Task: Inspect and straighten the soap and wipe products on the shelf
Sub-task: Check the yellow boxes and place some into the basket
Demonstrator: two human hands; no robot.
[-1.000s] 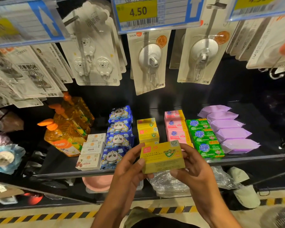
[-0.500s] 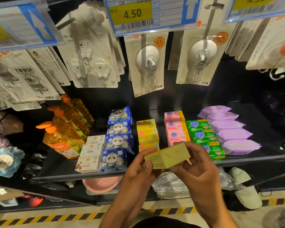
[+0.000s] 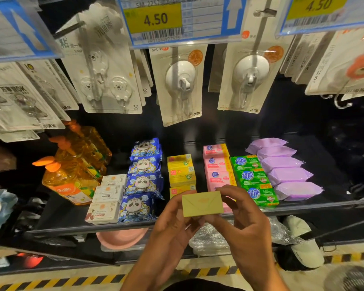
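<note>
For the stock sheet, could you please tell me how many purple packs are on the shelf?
5 purple packs, in one front-to-back row at the right end of the shelf; more may hide underneath.

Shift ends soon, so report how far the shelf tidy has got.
Looks done: the green soap bars, pink soap bars and purple packs lie in even rows. In hand: left hand and right hand hold one yellow soap box, folded end toward the camera. Left: placing it in the yellow row, then checking the panda wipes, which sit slightly askew.
</note>
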